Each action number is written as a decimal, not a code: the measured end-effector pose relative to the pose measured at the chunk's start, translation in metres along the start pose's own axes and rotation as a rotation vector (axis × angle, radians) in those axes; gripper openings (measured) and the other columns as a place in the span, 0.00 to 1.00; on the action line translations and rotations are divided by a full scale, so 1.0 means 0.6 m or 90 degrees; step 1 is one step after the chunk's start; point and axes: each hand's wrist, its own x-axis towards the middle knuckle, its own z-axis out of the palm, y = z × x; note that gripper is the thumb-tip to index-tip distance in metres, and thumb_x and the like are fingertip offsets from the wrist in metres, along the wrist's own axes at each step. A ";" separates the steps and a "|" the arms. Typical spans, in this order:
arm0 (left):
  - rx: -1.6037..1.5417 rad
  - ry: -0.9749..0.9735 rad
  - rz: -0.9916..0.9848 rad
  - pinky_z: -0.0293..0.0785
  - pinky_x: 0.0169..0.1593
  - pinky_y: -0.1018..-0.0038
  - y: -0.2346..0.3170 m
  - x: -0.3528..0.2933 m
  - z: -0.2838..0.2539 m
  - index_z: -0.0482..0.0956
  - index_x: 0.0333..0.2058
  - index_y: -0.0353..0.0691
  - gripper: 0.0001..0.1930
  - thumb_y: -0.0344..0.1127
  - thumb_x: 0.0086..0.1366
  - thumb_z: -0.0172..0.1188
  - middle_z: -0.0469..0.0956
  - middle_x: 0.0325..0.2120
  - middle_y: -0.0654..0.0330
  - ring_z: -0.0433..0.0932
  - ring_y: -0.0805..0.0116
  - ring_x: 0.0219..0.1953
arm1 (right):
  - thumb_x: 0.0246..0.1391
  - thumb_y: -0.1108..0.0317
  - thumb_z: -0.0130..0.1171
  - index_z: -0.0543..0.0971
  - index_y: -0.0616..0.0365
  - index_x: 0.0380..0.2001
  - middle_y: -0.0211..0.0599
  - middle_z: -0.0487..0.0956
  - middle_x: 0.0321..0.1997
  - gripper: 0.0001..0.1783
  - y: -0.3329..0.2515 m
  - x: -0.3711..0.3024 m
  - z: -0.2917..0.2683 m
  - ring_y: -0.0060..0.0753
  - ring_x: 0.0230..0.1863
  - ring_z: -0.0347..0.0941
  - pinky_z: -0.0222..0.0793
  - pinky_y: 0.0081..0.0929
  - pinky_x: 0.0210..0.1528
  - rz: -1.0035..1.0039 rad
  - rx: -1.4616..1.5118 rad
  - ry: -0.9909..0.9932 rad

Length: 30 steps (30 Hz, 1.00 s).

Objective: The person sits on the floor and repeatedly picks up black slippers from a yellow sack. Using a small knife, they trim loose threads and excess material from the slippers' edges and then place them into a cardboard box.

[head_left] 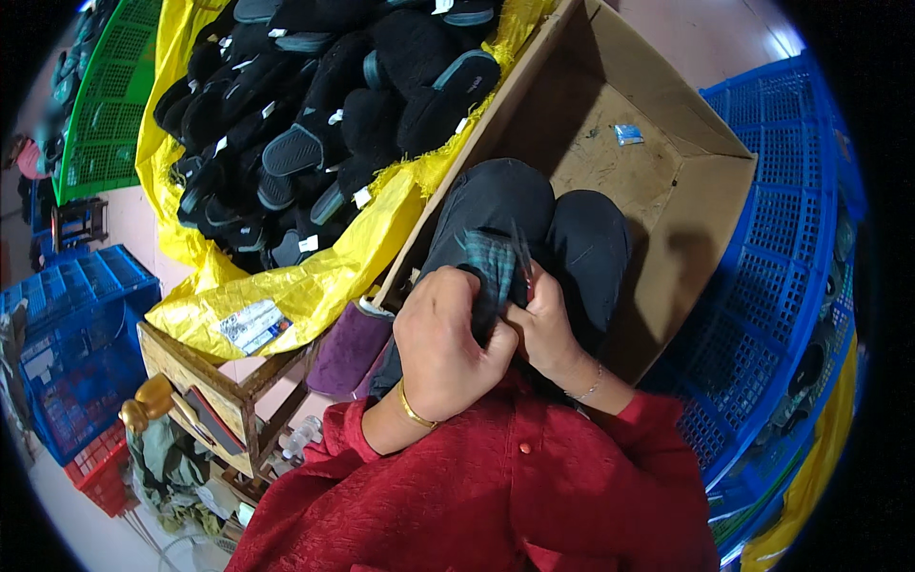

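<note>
My left hand [446, 341] and my right hand [545, 329] are pressed together over my lap, both gripping one dark slipper [496, 272] with a teal checked lining. The left hand wraps its near side; the right hand pinches its edge, with something thin and dark sticking up between the fingers. My knees in dark trousers [534, 214] lie just beyond. Red sleeves cover both forearms.
A big pile of black slippers [315, 114] lies on a yellow sack [315, 281] at the upper left. An open cardboard box [686, 181] stands ahead, holding a small blue packet [628, 133]. Blue crates [791, 248] on the right and left; a wooden stool [205, 377] at lower left.
</note>
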 end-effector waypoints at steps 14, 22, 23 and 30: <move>-0.002 -0.087 0.196 0.69 0.45 0.62 -0.019 -0.031 0.007 0.71 0.44 0.36 0.31 0.32 0.39 0.74 0.72 0.41 0.50 0.71 0.49 0.42 | 0.60 0.71 0.55 0.72 0.62 0.41 0.31 0.75 0.41 0.08 0.044 -0.028 -0.021 0.21 0.42 0.69 0.66 0.23 0.48 -0.127 0.163 0.227; 0.029 -0.215 0.219 0.70 0.47 0.62 0.010 0.023 0.007 0.71 0.46 0.36 0.34 0.33 0.38 0.74 0.71 0.42 0.50 0.70 0.49 0.44 | 0.63 0.71 0.53 0.72 0.60 0.45 0.28 0.74 0.42 0.09 0.029 -0.037 -0.023 0.17 0.42 0.68 0.66 0.19 0.47 -0.123 0.157 0.375; 0.035 -0.198 0.212 0.70 0.47 0.62 0.011 0.014 0.006 0.70 0.47 0.36 0.34 0.32 0.38 0.74 0.71 0.42 0.50 0.70 0.49 0.44 | 0.62 0.70 0.53 0.71 0.59 0.48 0.27 0.74 0.42 0.12 0.027 -0.044 -0.034 0.17 0.42 0.69 0.67 0.18 0.45 -0.070 0.110 0.337; 0.026 -0.134 0.184 0.69 0.45 0.63 0.017 -0.032 0.018 0.70 0.45 0.36 0.34 0.31 0.36 0.74 0.71 0.40 0.51 0.69 0.50 0.42 | 0.53 0.76 0.60 0.67 0.54 0.36 0.19 0.63 0.22 0.12 -0.045 -0.082 -0.138 0.10 0.17 0.56 0.49 0.12 0.16 0.251 0.071 -0.009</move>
